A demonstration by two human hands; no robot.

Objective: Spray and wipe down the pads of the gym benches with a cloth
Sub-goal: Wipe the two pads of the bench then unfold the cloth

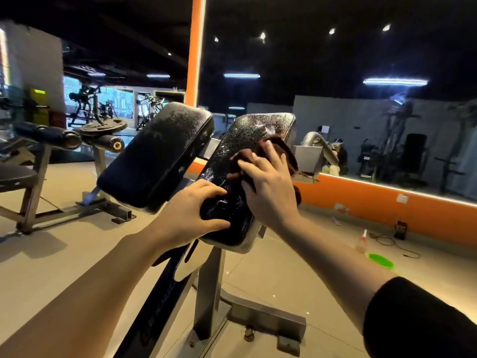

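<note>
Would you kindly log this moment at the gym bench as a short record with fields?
setting: gym floor beside a mirrored wall
right pad: black, tilted, flecked with spray droplets
left pad: black, tilted, also wet, no hand on it
cloth: brown, on the right pad's upper half
right hand: fingers spread, presses the cloth to the pad
left hand: grips the right pad's lower end
spray bottle: on the floor at right, beside a green disc
stage: wiping under way
</note>
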